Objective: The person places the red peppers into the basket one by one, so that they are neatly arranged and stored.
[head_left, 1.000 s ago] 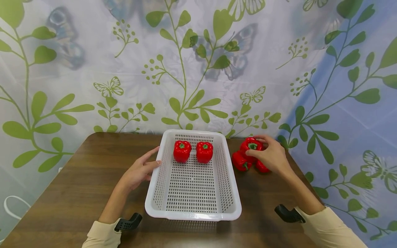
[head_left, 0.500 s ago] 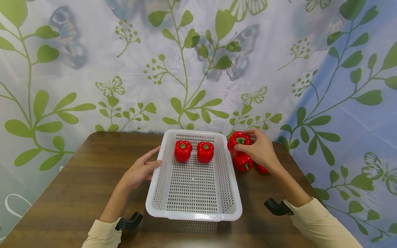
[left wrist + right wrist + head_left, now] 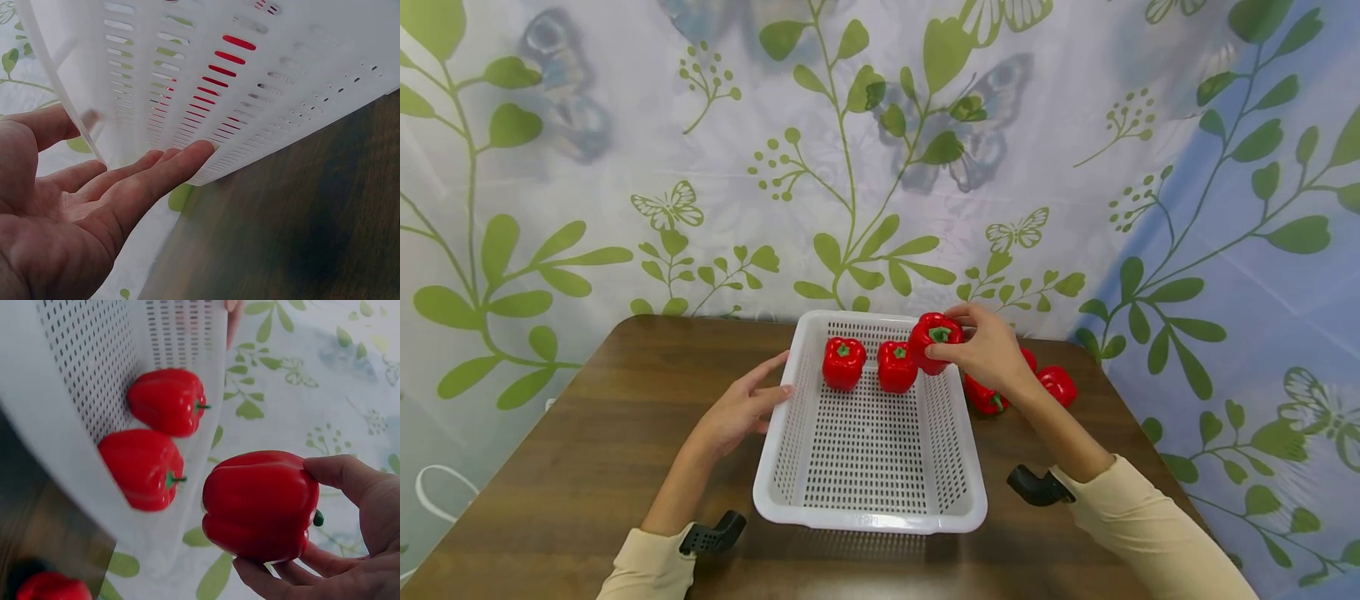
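My right hand (image 3: 992, 350) pinches a red bell pepper (image 3: 935, 342) between thumb and fingertips, stem up, and holds it in the air over the far right corner of the white perforated basket (image 3: 868, 521), just above the rim. In the right wrist view the same pepper (image 3: 261, 505) sits in my curled fingers, clear of the basket wall. My left hand (image 3: 739, 410) lies flat and relaxed, fingers straight, fingertips (image 3: 199, 150) touching the basket's left wall from outside to steady it.

Two peppers already stand side by side against the far wall of the basket: the left one (image 3: 842, 363) and the one next to it (image 3: 896, 366). The third, in my grip, is not yet set down. On the brown table (image 3: 572, 450) to the right of the basket, more peppers wait: one (image 3: 984, 397) just beside the basket wall, another (image 3: 1058, 384) farther right, and a sliver of red behind my hand that may be one more. So I judge the job roughly half done.
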### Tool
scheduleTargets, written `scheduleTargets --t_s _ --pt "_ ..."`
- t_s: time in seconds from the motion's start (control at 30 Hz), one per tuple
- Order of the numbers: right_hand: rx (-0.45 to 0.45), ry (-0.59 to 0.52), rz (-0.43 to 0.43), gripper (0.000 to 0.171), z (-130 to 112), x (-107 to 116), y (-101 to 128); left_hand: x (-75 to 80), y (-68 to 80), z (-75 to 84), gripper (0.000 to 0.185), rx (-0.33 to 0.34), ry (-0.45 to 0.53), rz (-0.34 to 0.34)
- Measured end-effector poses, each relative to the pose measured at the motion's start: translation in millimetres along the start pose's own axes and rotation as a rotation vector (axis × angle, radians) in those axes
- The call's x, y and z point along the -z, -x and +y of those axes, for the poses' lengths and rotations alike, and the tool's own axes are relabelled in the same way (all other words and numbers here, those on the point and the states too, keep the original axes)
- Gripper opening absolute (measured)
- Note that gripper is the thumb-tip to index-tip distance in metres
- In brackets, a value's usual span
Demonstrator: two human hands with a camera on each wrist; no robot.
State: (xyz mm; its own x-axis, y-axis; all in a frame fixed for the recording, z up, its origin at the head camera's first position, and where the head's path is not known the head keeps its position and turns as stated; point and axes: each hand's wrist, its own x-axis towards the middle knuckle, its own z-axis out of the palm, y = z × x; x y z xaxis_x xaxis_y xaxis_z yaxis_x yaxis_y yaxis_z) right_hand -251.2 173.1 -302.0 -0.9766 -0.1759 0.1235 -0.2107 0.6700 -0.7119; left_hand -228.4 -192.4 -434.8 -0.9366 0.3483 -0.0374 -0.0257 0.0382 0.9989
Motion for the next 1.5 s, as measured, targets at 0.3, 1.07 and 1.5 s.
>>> scheduleTargets --t_s 0.3,1.07,1.5 --pt "0.030 -0.014 -0.092 0.068 -13.1 -30.4 -10.4 0.8 -0.5 0.0 0.068 0.005 0.004 -0.003" --pt "0.105 0.039 -0.244 0.068 -33.1 -87.6 -19.2 1.6 -1.9 -1.4 0.068 0.000 -0.002 0.002" --pt "0.069 0.045 -0.308 0.065 -34.4 -108.0 -24.1 1.6 -2.6 -0.5 0.068 0.010 0.009 0.010"
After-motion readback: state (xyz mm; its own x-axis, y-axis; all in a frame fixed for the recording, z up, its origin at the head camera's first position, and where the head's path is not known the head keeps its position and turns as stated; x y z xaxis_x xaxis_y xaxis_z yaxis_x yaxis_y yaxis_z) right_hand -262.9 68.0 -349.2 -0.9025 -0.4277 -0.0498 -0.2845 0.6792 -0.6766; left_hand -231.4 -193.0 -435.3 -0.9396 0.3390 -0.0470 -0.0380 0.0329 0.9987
